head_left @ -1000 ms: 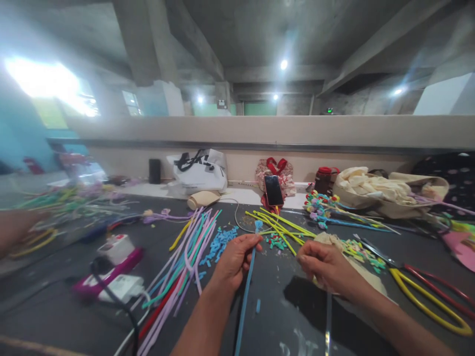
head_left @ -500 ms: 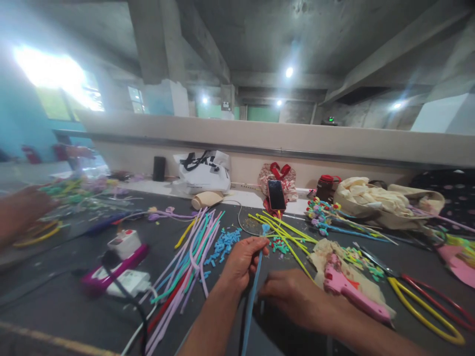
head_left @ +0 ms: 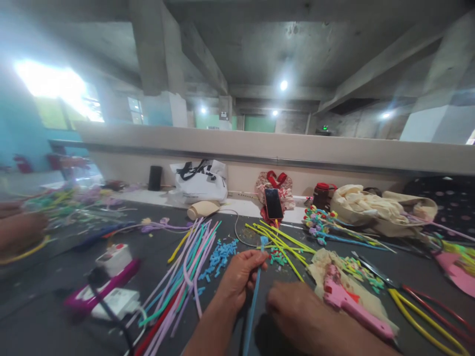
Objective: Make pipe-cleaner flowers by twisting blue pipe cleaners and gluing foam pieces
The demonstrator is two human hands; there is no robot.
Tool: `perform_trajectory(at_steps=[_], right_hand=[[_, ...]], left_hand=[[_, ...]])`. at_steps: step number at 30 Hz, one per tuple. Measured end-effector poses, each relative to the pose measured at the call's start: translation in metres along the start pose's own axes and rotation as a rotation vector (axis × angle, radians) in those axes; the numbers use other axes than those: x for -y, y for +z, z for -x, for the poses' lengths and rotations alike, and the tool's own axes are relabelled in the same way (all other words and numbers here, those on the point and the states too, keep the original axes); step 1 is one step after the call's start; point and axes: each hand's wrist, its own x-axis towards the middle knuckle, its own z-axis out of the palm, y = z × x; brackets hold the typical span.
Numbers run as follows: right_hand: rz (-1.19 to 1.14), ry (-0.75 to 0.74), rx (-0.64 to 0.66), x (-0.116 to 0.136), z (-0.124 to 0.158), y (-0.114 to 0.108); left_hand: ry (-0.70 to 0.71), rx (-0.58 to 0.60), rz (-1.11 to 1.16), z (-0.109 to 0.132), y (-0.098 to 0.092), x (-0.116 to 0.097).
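Note:
My left hand (head_left: 241,274) pinches a long blue pipe cleaner (head_left: 254,301) near its top, where a small blue tuft sticks up above the fingertips. The rest of the pipe cleaner hangs down toward the table's near edge. My right hand (head_left: 297,309) is just right of it, apart from it and smeared by motion, so its fingers cannot be made out. Left of my left hand are a pile of short blue pieces (head_left: 221,254) and a bundle of lilac, teal and pink pipe cleaners (head_left: 189,277). Yellow-green pipe cleaners (head_left: 285,242) spread out beyond my hands.
A pink glue gun (head_left: 352,306) rests on crumpled paper at right, beside large scissors (head_left: 426,316) with red and yellow handles. A purple power strip (head_left: 106,287) with plugs and cables lies left. Another person's hand (head_left: 22,230) is at far left. A phone (head_left: 273,203) leans at the back.
The view has tilted up slightly, so the table sits lower. My right hand has drawn a little away from the blue pipe cleaner. My left hand keeps its pinch.

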Motion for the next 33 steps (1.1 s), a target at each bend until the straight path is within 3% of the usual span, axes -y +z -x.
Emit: perform_trajectory(at_steps=[7,10,13,19,26,33], right_hand=[[-0.607,0.253,-0.291,-0.039,0.01,-0.026],[-0.938,0.318,-0.289,-0.046,0.011,-0.02],[-1.112,0.294,-0.277,-0.049,0.011,-0.012],[-1.186,0.328,-0.319,-0.054,0.013,-0.008],[-1.182,0.385,-0.385,-0.062,0.015,-0.012],[-0.763,0.332,-0.505,-0.061,0.017,-0.012]], left_hand=[[-0.009,0.046,-0.079,-0.001,0.007,0.009],[-0.03,0.044,-0.149,-0.003,0.01,0.015],[-0.052,0.061,-0.199,-0.006,0.012,0.02],[-0.028,0.07,-0.305,-0.006,0.016,0.024],[0.123,-0.134,-0.645,-0.002,0.024,0.025],[0.211,-0.145,-0.786,0.001,0.025,0.026]])
